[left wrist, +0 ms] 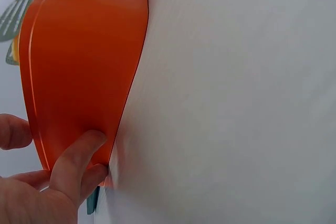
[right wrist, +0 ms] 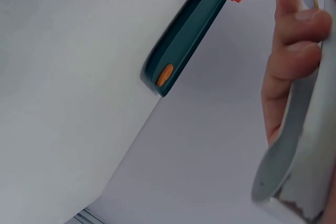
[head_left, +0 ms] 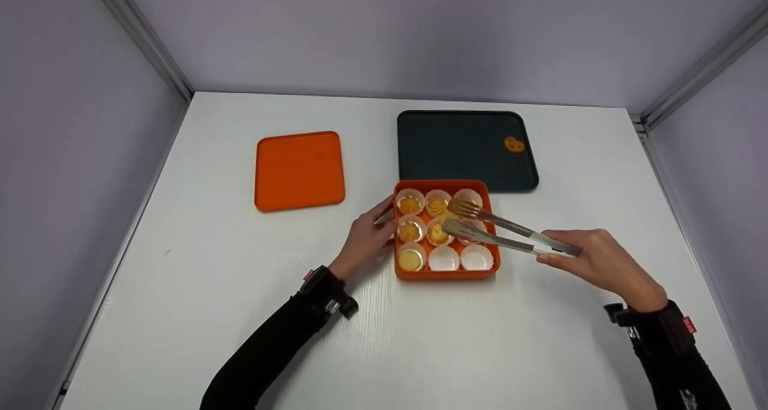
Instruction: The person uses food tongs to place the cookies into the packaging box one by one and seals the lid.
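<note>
An orange box (head_left: 447, 275) holds several white paper cups, some with small yellow, cookie-like pieces (head_left: 410, 260) in them. My left hand (head_left: 367, 233) rests against the box's left side, and in the left wrist view its fingers (left wrist: 76, 161) touch the outer wall. My right hand (head_left: 594, 260) grips metal tongs (head_left: 513, 230) with slotted tips, reaching over the box from the right. Between the tong tips sits a yellow piece (left wrist: 16, 49), above the middle cups. The tips partly cover the cups behind them.
Behind the box lies a dark green tray (head_left: 459, 149), with an orange, pretzel-like piece (head_left: 513, 144) near its right edge. A flat orange tray (head_left: 300, 171) is to the left. Grey-white walls (head_left: 360, 32) border the white table (head_left: 384, 350).
</note>
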`<state>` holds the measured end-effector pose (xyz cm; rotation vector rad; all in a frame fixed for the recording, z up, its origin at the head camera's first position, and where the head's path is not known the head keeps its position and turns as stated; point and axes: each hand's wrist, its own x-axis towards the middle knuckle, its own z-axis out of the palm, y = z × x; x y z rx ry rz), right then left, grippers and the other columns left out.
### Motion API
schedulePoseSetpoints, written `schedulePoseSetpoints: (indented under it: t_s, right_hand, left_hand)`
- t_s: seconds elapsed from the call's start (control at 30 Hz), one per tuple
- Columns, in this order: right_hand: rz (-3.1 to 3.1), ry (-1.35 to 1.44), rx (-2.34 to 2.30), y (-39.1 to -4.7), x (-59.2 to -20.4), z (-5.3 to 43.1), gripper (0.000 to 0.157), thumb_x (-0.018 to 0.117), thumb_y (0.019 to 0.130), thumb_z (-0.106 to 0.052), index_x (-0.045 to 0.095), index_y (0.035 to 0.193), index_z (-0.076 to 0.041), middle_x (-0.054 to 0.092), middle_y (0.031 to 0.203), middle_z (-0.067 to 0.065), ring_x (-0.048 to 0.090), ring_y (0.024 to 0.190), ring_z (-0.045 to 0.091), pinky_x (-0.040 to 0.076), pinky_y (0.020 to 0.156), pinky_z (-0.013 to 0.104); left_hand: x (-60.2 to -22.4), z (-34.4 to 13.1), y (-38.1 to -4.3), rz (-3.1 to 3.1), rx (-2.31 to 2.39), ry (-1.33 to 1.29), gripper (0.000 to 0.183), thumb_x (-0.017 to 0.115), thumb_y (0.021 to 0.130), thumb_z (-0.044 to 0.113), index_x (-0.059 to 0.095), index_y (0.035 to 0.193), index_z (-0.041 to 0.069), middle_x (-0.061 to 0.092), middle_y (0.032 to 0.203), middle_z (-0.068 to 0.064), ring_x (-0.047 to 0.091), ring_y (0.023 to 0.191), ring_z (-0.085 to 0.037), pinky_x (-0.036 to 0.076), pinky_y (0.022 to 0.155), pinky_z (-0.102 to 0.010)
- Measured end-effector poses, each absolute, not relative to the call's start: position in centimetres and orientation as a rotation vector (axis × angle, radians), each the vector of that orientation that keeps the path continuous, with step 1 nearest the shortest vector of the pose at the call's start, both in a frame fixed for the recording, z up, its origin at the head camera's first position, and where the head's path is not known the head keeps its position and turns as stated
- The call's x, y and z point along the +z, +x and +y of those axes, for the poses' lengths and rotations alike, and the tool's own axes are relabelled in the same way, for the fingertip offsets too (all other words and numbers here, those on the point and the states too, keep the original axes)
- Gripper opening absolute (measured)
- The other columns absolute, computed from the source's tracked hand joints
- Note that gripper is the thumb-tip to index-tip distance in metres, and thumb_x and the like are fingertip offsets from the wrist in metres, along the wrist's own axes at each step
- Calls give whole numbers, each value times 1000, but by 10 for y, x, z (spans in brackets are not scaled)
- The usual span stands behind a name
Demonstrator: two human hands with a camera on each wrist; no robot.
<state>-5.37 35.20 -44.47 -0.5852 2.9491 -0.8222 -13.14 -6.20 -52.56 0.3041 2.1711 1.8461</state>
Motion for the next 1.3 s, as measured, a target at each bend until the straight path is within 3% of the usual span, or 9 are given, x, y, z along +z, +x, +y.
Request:
schedulePoseSetpoints:
  t_s: [0.6,1.1,1.3]
  right_hand:
    - [2905,-745,-527,-53,-445,344,49,82,87,-42,78,120,-5,73,84,-10,56,68,1,51,58,25]
    - [2869,-804,-459,-59,-432,339,45,86,84,-40,81,117,-9,79,100,2,68,78,10,57,64,30]
    - [2851,-759,-405,-63,-427,336,50,84,83,-47,81,117,-11,79,102,3,68,79,11,60,68,33]
  left_hand:
    - [-526,-63,-132,2161,1862,293,61,57,102,15,40,161,14,46,159,-12,58,133,-29,59,94,-37]
    - [-526,-62,-132,2157,1857,280,60,58,103,15,40,161,15,46,159,-11,57,134,-30,59,94,-37]
    - [-527,-62,-133,2186,1839,302,60,58,103,15,40,161,14,47,159,-12,57,134,-31,58,96,-38]
